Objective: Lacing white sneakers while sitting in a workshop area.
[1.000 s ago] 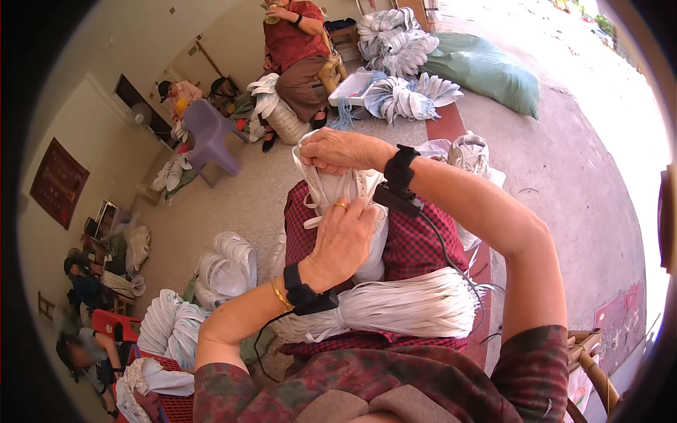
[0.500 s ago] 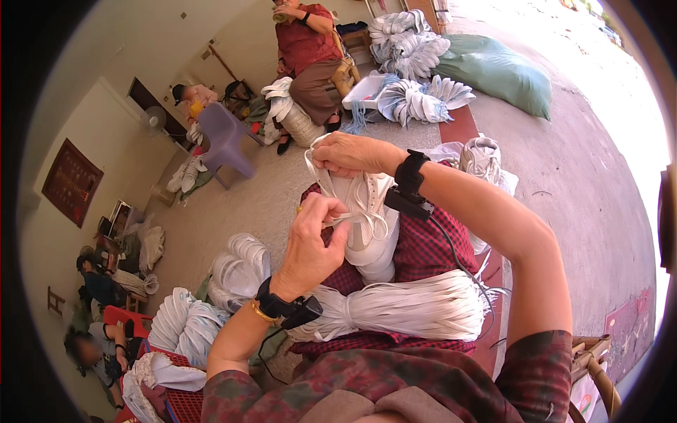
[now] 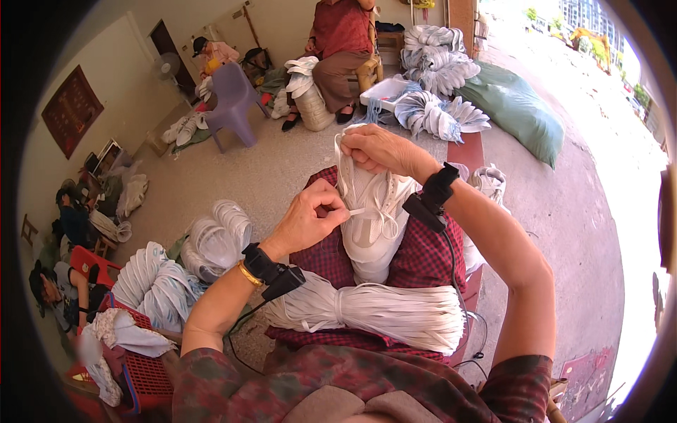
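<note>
A white sneaker (image 3: pixel 369 248) stands upright between my knees, its toe toward me, with a white shoelace (image 3: pixel 387 220) partly threaded through its eyelets. At the shoe's left side, my left hand (image 3: pixel 309 217) is closed in a pinch on a length of this lace, which runs taut from the fingertips to the shoe. My right hand (image 3: pixel 386 151) is closed at the top of the shoe, over the collar and tongue. A loop of lace hangs beside its fingers; exactly what they grip is hidden. Across my lap lies a tied bundle of white shoelaces (image 3: pixel 402 310).
More white shoes (image 3: pixel 488 185) are at my right knee. Stacked white shoe parts (image 3: pixel 159 285) and a red basket (image 3: pixel 148 377) sit at my left. Ahead are a purple chair (image 3: pixel 236 99), a seated person (image 3: pixel 342 42) and a green sack (image 3: pixel 518 113).
My left hand has moved a little away from the lacing, and a lace now stretches between its fingers and the shoe. The right hand stays at the shoe's top. The whole view has shifted.
</note>
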{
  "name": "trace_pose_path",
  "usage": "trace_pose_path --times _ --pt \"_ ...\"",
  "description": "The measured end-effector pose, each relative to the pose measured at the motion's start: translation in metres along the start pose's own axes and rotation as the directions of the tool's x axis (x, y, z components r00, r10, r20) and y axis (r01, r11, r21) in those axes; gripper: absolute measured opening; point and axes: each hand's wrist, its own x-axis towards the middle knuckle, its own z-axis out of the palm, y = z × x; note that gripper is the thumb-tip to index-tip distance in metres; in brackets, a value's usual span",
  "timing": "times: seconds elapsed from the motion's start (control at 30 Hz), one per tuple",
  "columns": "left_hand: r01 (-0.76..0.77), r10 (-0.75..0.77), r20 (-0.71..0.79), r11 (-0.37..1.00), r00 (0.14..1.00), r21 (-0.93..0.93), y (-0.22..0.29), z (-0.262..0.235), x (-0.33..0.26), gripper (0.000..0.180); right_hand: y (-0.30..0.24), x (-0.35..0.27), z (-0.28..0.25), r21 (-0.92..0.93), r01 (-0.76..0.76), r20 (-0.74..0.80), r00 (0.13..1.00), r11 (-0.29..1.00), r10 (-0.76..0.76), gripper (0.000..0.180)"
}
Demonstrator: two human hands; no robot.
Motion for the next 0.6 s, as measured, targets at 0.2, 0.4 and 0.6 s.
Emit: trace_pose_path --times 0.2,0.4,0.6 --pt "-0.056 0.078 -0.126 0.983 0.989 0.174 0.003 0.002 -0.008 0.016 -0.001 0.002 0.000 -0.247 0.143 -0.010 0.989 0.958 -0.150 0.017" --pt "-0.506 0.535 0.043 0.765 0.844 0.398 0.035 0.040 -0.044 0.033 -0.013 0.003 0.006 -0.134 -0.065 -0.041 0.997 0.989 0.060 0.021" --pt "-0.512 0.471 0.202 0.769 0.859 0.382 0.008 0.062 -0.041 0.030 -0.050 0.054 -0.042 -0.722 0.105 -0.284 0.856 0.684 -0.432 0.031"
